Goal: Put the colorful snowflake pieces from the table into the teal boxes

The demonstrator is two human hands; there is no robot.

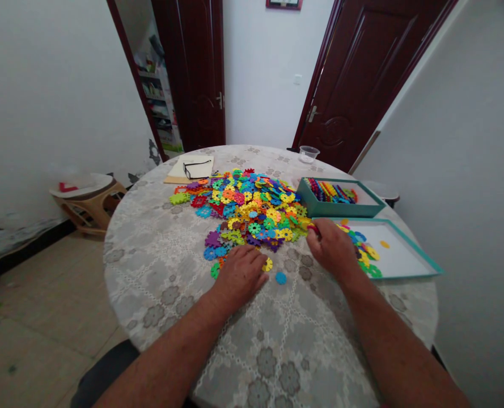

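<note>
Right hand (332, 246) Pinched a Red Piece (313, 229) Between Pile and Tray

Bright toothed pieces lay in a broad pile (252, 212) across the middle of the round worktop (158, 243), spreading toward its far edge. The step in hand looked like taking pieces from the pile and sorting them by hand. The right hand was at the pile's right side, its fingers drawn narrow, with the red piece seemingly held at the thumb and fingertips. The wrist was close to the left end of a shallow white tray (409, 260) with a teal rim, set along the worktop's right edge. Loose pieces (364, 252) lay in that left end, and an orange piece (385, 244) lay alone farther right.

The left hand (243, 272) rested low at the pile's near border, fingers bent, just beside a yellow piece (268, 264). Whether it gripped anything could not be told, since its underside was hidden. A blue disc (281, 277) lay by itself between the hands, on the side toward the worktop's near edge.

Beyond the tray, a teal box (341, 211) held rows of coloured pieces. As a judgement, the next move called for a firm pinch on the red piece and enough lift to clear its crowded neighbours.
</note>
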